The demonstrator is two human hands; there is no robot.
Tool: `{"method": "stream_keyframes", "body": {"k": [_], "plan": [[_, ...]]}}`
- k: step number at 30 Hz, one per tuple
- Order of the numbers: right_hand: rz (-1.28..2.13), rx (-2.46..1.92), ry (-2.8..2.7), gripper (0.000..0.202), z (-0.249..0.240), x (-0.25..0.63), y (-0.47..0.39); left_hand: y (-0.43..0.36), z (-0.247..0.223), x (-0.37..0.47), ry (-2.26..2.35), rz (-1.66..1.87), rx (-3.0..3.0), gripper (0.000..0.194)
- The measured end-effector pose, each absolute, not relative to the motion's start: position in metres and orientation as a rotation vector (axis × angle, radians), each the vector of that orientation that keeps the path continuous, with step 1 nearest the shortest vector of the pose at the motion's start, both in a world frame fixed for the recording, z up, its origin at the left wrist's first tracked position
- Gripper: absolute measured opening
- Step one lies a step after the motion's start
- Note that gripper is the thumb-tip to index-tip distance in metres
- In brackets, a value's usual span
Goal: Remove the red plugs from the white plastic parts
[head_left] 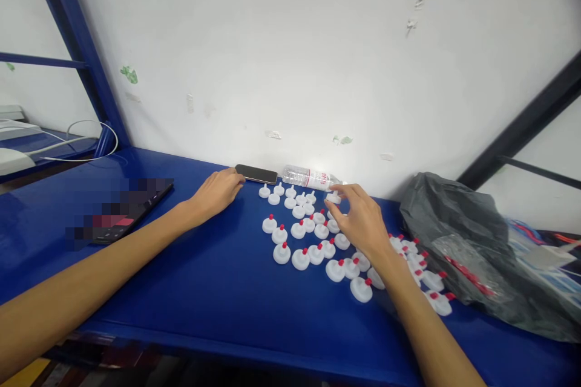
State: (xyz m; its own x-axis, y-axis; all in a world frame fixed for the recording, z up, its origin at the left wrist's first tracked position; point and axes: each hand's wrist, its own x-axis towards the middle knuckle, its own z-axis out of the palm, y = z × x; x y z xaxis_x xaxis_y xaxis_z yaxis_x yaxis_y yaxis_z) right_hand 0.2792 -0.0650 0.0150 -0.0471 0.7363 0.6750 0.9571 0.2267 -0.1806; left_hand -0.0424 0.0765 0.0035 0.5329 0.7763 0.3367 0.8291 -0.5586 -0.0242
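Note:
My right hand (361,217) reaches over the far side of a group of small white round pieces. Its thumb and index finger close about one white nozzle cap (333,198), which has no red tip that I can see. Nearer to me stand several white nozzle caps with red tips (300,259). Several white nozzle caps without red tips (290,202) sit further back, left of that hand. My left hand (216,192) rests at the left end of a dark phone (256,174), fingers curled together; whatever they may hold is hidden.
Behind the caps a clear plastic bottle (311,178) lies along the wall. On the right, a black plastic bag (454,211) carries a clear packet of red pieces (472,275). A dark, partly blurred device (152,205) is at left on the blue table (218,290). Blue frame posts (86,42) flank the table.

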Motion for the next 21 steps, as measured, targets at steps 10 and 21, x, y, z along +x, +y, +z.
{"method": "stream_keyframes", "body": {"k": [10,21], "plan": [[-0.178,-1.294,-2.135,0.029,0.017,0.250,-0.079,0.037,0.013,-0.018,-0.916,-0.964,-2.769,0.030],[-0.115,-1.179,-2.230,0.021,0.014,0.232,-0.084,0.008,0.005,-0.002,-0.483,-1.180,-2.803,0.021]]}}
